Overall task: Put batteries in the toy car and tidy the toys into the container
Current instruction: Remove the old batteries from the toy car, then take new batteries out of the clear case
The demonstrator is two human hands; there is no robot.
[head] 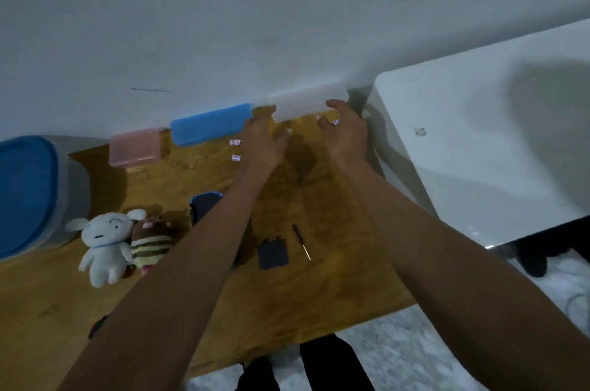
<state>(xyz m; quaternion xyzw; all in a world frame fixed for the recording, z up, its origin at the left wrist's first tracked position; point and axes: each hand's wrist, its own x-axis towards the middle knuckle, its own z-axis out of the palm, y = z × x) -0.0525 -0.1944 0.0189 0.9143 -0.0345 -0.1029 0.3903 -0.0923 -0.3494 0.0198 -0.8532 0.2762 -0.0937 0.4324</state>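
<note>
1. No word, brand or number can be read anywhere in the picture.
2. Three small batteries [235, 142], [236, 158] and [336, 123] on the wooden table [319, 279] carry red and blue marks, too blurred to read.
3. The white appliance [479, 141] to the right bears a small sticker [420, 131]; whatever is printed on it cannot be read.

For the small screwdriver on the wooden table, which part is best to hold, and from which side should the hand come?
Grip the black handle of the screwdriver, its thicker far end; the thin metal tip points toward the person. It lies flat, so come from above and pinch across the handle. The right hand seems better placed: bare table lies on that side, while the dark cover lies close on the left.
</note>
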